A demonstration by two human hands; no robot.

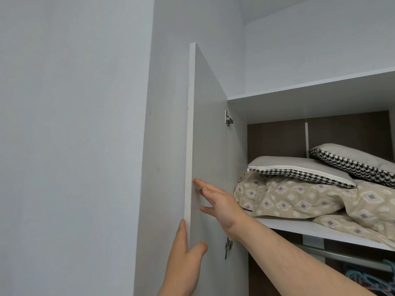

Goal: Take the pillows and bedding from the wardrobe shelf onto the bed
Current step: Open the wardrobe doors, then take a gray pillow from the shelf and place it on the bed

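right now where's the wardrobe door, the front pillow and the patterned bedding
wardrobe door (210,146), head view, inner face
front pillow (299,170), head view, houndstooth side by the zip
patterned bedding (299,201), head view, beige folded front

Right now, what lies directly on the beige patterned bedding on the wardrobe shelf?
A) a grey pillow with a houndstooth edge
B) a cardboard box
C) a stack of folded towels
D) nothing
A: the grey pillow with its white zip and houndstooth edge rests on the beige bedding, on the shelf.
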